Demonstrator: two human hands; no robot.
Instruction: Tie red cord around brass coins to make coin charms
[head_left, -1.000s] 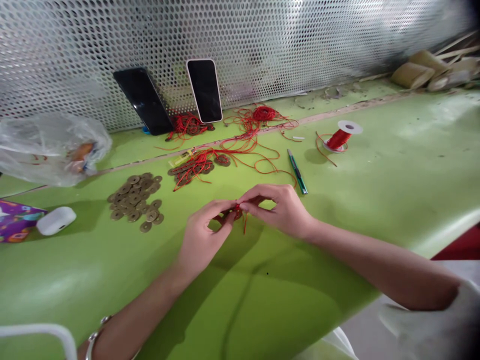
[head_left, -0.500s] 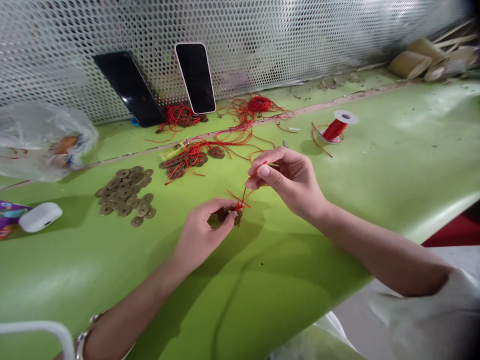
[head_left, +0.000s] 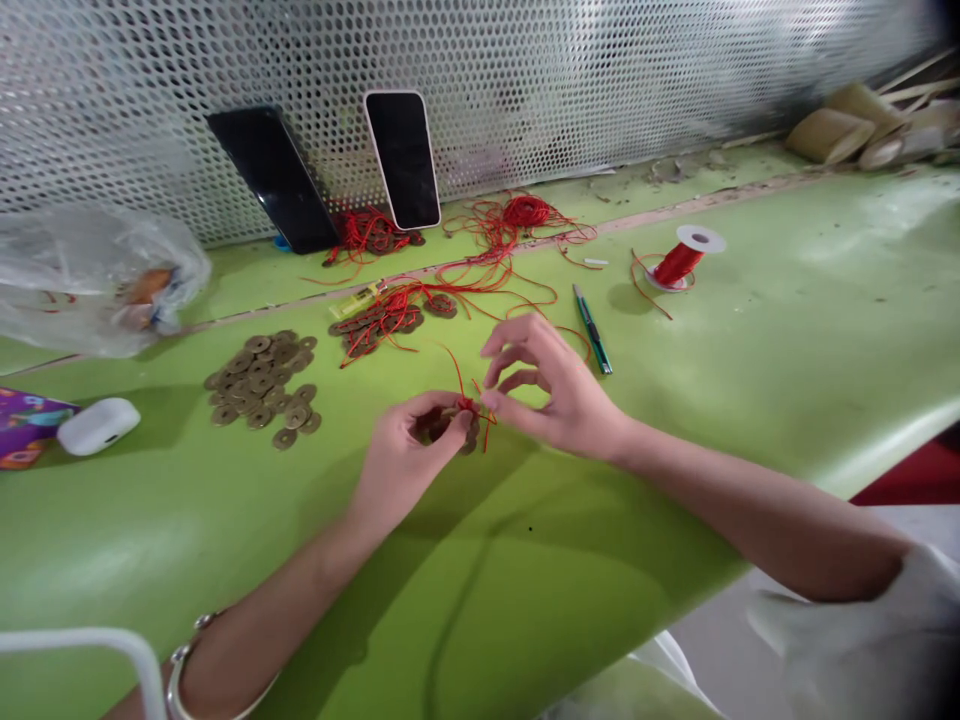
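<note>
My left hand (head_left: 409, 455) pinches a small cluster of bronze-coloured holed coins (head_left: 472, 436) between thumb and fingers. A knot of red cord (head_left: 466, 405) sits on the coins, and several loose ends stick out, one rising upward. Part of the cluster is hidden behind my thumb. Just right of the knot, my right hand (head_left: 551, 395) hovers with curved fingers apart from the thumb. Nothing shows between those fingers; its thumb tip is close to the cord ends, and I cannot tell whether they touch.
Loose holed coins (head_left: 262, 385) lie in a pile at left. Behind are coins tied with red cord (head_left: 382, 320), a cord tangle (head_left: 525, 212), a green pen-like tool (head_left: 592, 330) and a red cord spool (head_left: 679, 262). Two phones (head_left: 405, 160) lean on the perforated metal panel (head_left: 540, 90).
My right hand has let go of the cord end it was pulling up, opened its fingers and moved lower. The cord end now stands loose above the knot. The pen-like tool has come into fuller view.
</note>
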